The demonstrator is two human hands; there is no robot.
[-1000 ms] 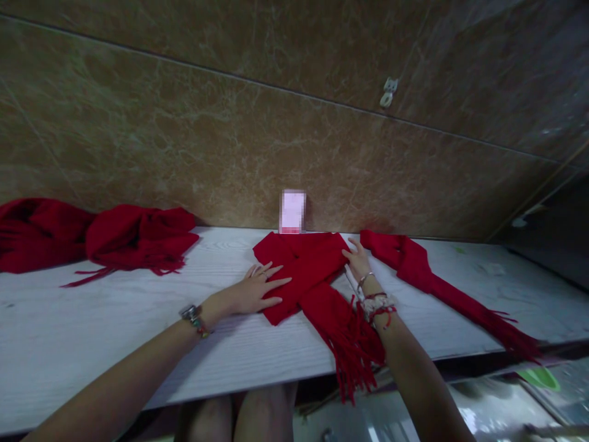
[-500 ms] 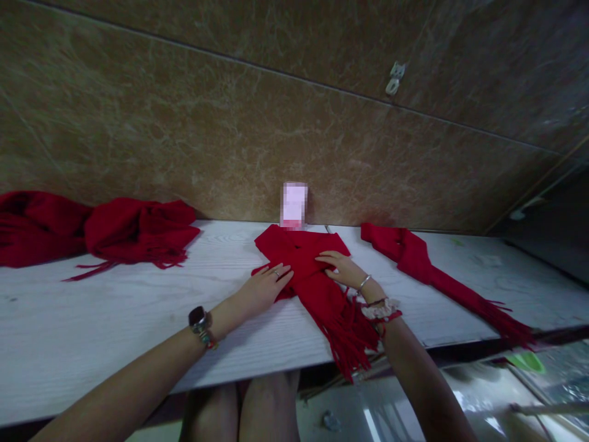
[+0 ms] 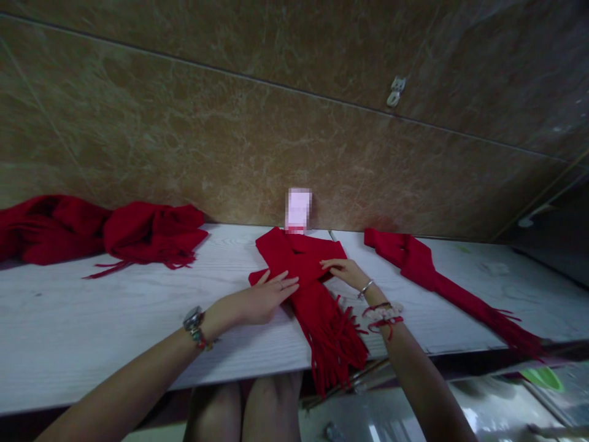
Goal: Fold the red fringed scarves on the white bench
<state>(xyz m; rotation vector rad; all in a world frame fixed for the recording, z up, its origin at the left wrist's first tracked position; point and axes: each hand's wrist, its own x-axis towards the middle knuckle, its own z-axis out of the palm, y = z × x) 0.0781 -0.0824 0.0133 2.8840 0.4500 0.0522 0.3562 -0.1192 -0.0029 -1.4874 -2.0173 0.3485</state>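
Observation:
A red fringed scarf lies in front of me on the white table, its ends crossed and its fringe hanging over the near edge. My left hand rests on the crossed part with fingers stretched out. On the right side of the same scarf, the fingertips of my right hand touch the cloth near the upper fold, slightly bent and apart.
Bunched red scarves lie along the table at the left. Another folded red scarf stretches toward the right edge. A blurred pinkish card leans against the brown wall. Below at right is a green bowl.
The scarf's fringed end has shifted left and toward me. My left hand has turned a little on the cloth, and my right fingers are drawn closer together. The view has tilted slightly.

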